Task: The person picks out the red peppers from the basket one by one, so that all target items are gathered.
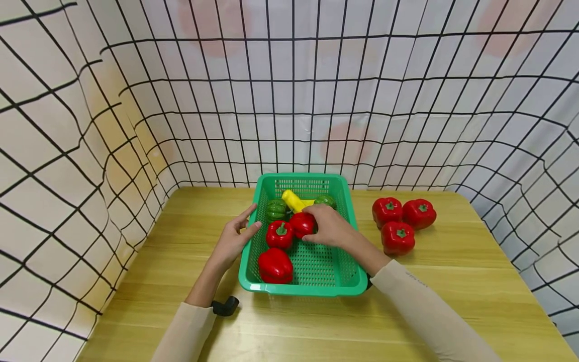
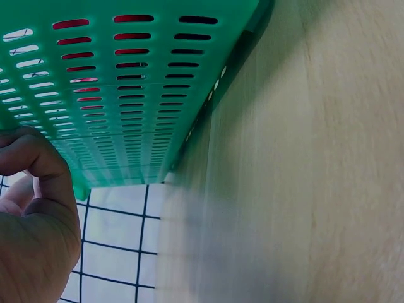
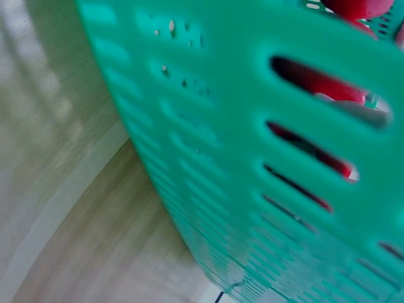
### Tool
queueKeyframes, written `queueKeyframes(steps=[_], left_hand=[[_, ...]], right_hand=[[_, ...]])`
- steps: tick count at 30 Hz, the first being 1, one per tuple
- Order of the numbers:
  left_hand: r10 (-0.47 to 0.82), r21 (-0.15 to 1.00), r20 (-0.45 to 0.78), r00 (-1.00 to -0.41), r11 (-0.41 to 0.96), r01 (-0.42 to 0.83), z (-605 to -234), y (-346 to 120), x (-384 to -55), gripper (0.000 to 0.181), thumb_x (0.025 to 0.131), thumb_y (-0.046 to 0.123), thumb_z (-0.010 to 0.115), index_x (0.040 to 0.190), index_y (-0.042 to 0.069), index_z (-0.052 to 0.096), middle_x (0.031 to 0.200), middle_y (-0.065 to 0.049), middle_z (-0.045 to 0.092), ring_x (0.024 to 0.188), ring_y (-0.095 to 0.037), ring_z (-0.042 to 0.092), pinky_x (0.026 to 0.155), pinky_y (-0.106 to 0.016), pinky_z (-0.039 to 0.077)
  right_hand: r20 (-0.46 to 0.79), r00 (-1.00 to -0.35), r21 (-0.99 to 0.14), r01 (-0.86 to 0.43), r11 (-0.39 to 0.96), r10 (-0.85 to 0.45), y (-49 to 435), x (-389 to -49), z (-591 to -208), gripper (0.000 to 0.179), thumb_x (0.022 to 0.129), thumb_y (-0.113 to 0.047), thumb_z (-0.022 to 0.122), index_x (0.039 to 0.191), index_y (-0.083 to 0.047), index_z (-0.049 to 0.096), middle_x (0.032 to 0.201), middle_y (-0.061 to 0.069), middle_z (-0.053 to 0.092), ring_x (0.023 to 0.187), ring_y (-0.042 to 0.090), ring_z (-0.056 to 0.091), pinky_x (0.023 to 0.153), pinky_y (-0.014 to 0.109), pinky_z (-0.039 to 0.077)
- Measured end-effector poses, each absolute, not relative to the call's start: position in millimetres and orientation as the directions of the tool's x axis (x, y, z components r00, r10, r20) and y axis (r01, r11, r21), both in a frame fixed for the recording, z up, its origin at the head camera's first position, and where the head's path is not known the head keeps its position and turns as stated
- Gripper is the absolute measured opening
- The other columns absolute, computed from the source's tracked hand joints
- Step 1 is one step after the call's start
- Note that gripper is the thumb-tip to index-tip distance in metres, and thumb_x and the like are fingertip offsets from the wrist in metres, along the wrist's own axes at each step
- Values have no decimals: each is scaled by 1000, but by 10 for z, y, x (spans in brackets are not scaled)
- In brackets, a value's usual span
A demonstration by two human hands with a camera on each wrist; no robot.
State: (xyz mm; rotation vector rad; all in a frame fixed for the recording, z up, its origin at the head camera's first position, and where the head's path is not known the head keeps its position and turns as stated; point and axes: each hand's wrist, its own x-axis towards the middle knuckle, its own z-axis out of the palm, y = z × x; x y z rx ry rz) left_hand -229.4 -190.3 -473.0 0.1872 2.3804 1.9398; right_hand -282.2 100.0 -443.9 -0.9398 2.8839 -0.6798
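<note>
No text, brand, number or sign can be read in any view; only a short line of dark print (image 1: 416, 280) is seen on the beige right sleeve (image 1: 429, 315), lower right of the head frame, too small and blurred to be made out.

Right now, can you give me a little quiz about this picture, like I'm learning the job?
1. How many glossy red bell peppers lie on the pale wooden table, outside the green plastic basket?
2. True or false: the right hand is gripping a rounded, shiny red item inside the basket.
3. Which basket side does the left hand touch in the head view? A: right; B: left; C: far.

Key: 1. three; 2. true; 3. B.
</note>
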Motion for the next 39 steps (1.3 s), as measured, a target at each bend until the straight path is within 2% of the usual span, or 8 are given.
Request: queueKeyframes(steps=[5,9,14,22,27,30,35,39], left_hand=[[126,979,28,-992,197,53,-4713,-1897,-2279,61,102,36,66,158,36,41,97,-15,58,49,-9,37,48,-22,36],[126,980,21,-992,193,45,-4710,-1893,-2284,62,103,32,65,159,34,40,98,-16,59,49,-10,38,49,-21,37],[135,982,2,-991,186,28,-4681,-1883,-2284,63,105,26,63,162,26,36,102,-22,59,53,-11,44,52,-21,41],[140,983,-5,-990,182,21,-4422,-1819,-2142,62,104,22,63,161,19,38,97,-16,57,53,-10,42,53,-21,40],[147,983,-2,-989,181,26,-4411,-1815,-2133,62,105,23,63,161,18,38,100,-21,59,54,-11,47,54,-21,43],[151,982,-2,-989,189,27,-4416,-1819,-2141,62,105,23,63,162,19,37,106,-27,59,56,-11,49,54,-21,44],[157,983,-8,-988,184,21,-4417,-1828,-2152,62,105,23,62,162,19,36,109,-29,58,56,-12,53,55,-21,48],[155,983,-11,-988,181,17,-4418,-1824,-2151,62,105,23,62,162,19,36,106,-27,58,54,-11,52,54,-21,47]], right_hand=[[84,-811,-337,-570,749,-579,997,-2810,-4438,66,78,-37,90,132,-9,66,123,8,69,112,25,58,88,41,58],[86,-818,-327,-563,759,-569,1004,-2790,-4424,67,77,-41,90,131,-11,67,124,7,69,111,24,57,87,41,58],[100,-817,-374,-560,740,-568,1023,-2753,-4395,65,78,-41,87,133,-12,66,127,7,68,110,24,62,86,40,59],[149,-814,-505,-551,664,-562,1078,-2730,-4368,60,80,-31,84,133,-12,64,127,6,65,108,24,62,83,38,60],[175,-816,-574,-540,616,-552,1124,-2692,-4337,71,79,-26,84,142,-6,56,135,8,63,113,25,62,88,40,60],[193,-822,-612,-528,588,-536,1146,-2640,-4294,73,77,-24,85,141,-4,55,131,7,65,110,25,63,86,39,62],[229,-819,-619,-539,571,-526,1175,-2560,-4239,65,75,-25,85,134,-10,61,121,3,69,104,21,64,82,37,62],[246,-810,-611,-556,563,-533,1202,-2498,-4208,66,76,-26,85,136,-9,62,125,4,69,106,22,65,84,39,62]])
